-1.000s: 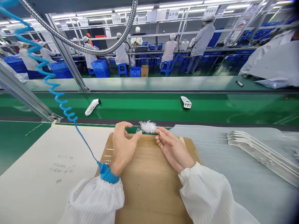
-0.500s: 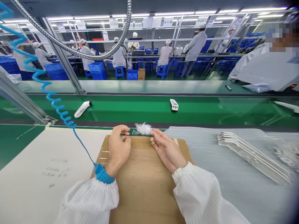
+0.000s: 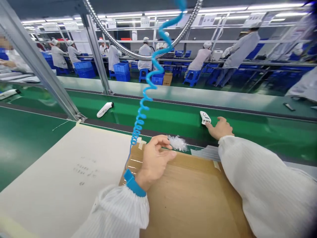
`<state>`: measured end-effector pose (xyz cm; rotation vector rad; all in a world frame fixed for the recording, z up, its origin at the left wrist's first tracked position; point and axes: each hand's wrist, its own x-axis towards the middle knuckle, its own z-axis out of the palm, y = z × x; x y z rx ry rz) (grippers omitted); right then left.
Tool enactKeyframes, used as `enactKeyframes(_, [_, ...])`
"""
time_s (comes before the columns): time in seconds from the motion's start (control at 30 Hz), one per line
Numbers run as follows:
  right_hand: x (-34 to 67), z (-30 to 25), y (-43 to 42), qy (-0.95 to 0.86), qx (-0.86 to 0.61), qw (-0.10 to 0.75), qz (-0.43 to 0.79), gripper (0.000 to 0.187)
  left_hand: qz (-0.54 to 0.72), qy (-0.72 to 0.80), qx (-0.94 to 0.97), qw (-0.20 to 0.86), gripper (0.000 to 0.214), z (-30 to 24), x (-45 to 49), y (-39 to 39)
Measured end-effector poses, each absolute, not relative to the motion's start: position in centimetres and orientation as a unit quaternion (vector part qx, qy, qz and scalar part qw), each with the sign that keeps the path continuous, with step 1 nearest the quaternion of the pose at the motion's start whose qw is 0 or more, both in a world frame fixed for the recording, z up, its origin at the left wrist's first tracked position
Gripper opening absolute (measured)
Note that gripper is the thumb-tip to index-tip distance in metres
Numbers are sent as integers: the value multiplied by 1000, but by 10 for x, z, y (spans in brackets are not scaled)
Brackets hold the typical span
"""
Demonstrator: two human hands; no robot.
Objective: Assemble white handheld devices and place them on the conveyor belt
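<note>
My right hand (image 3: pixel 220 128) reaches out onto the green conveyor belt (image 3: pixel 173 115) and touches a small white handheld device (image 3: pixel 204 117) with its fingers curled at the device's near end. My left hand (image 3: pixel 155 158), with a blue wrist strap (image 3: pixel 133 182) and coiled blue cord (image 3: pixel 146 96), rests on the brown cardboard sheet (image 3: pixel 188 195), thumb and forefinger pinched together beside a small heap of clear plastic bits (image 3: pixel 177 142). What the pinch holds is too small to make out.
A second white device (image 3: pixel 105 109) lies further left on the belt. A cream mat (image 3: pixel 61 165) lies left of the cardboard. A slanted metal post (image 3: pixel 39 66) and a flexible metal hose (image 3: pixel 119 43) stand ahead. Several people work at benches beyond.
My right hand left the plastic heap and stretched forward to the white device on the belt. The view swung left. My left hand stayed pinched at the cardboard's far edge.
</note>
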<state>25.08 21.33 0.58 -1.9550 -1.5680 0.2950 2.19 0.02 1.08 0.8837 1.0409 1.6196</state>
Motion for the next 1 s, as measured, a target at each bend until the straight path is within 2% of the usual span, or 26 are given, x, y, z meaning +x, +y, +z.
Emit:
enactKeyframes(0.13, [235,-5,229,-575,-742,308,154,49,668,411,358,507,30,14,22,-2])
enactKeyframes(0.27, [221,-4,220,-599,-687,354,213,41,670,394,359,517,30,14,21,-2])
enactKeyframes(0.4, [218,25,181,-609,-602,428,290,38,663,389,380,514,30,13,20,-1])
enactKeyframes(0.47, [223,47,148,-619,-547,453,336,37,657,427,415,462,24,13,21,-2])
enactKeyframes(0.53, [230,66,113,-628,-497,443,402,43,645,485,469,360,18,15,22,-5])
enactKeyframes(0.63, [238,81,68,-640,-446,368,507,57,616,512,552,231,30,20,24,-12])
enactKeyframes(0.67, [239,80,57,-643,-437,346,526,59,599,504,576,234,33,22,25,-14])
enactKeyframes(0.73, [240,74,43,-652,-422,328,539,57,523,487,616,331,30,25,27,-18])
enactKeyframes(0.83, [241,61,36,-688,-439,351,459,48,383,482,618,489,33,26,30,-20])
enactKeyframes(0.9, [244,57,36,-739,-456,368,333,38,356,509,614,486,34,26,30,-21])
enactKeyframes(1.0, [245,58,37,-837,-399,350,133,21,357,538,629,432,30,27,31,-22])
